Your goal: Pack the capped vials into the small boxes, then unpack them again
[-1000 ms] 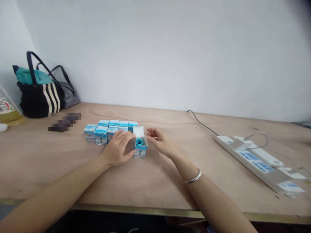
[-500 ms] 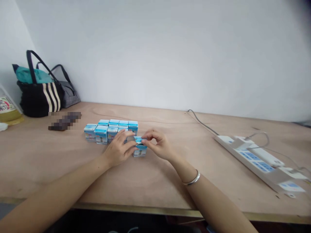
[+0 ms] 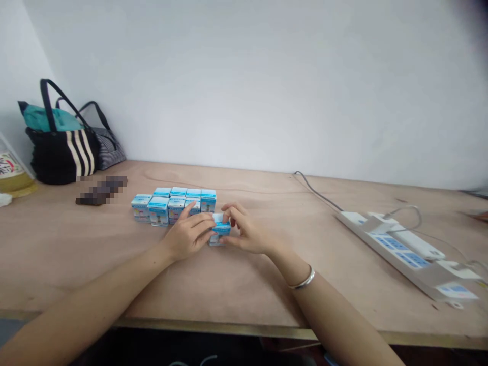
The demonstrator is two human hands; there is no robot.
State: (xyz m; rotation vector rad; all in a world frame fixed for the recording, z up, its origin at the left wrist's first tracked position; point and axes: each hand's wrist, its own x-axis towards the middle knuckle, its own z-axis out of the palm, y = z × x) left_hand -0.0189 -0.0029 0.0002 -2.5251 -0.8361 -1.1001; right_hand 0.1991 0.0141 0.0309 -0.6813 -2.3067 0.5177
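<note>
Starting nearest the camera, what are the arms doing?

Both forearms are reaching forward over the front edge of the table (image 3: pixel 236 300), and a bracelet (image 3: pixel 304 279) is sitting on the right wrist.

And the hands?

The left hand (image 3: pixel 188 236) is curling around the left side of the small box (image 3: pixel 220 231), with its bent fingers lying across the top. The right hand (image 3: pixel 247 235) is closing in from the other side, its fingertips pinching the box's top edge. The box is standing on the table between them, just right of the row of boxes (image 3: pixel 173 203).

What is differing from a second ago?

Back then the flap was standing up, something teal was showing inside, and the right hand was hovering loosely spread beside the box. Half a second ago its fingers were folding the flap down. Now the flap is lying shut and nothing inside is showing. The left hand is staying where it was.

Is the row touching the box?

I cannot tell, because the left fingers are covering the gap.

And going farther back?

A power strip (image 3: pixel 400 249) is lying off to the right, with a cable (image 3: pixel 316 193) running toward the wall (image 3: pixel 267 86). A blurred dark thing (image 3: pixel 101 190) is lying left of the row. Beyond it, two bags (image 3: pixel 63 152) are leaning in the corner, and a bottle (image 3: pixel 11 175) is showing at the far left edge.
</note>
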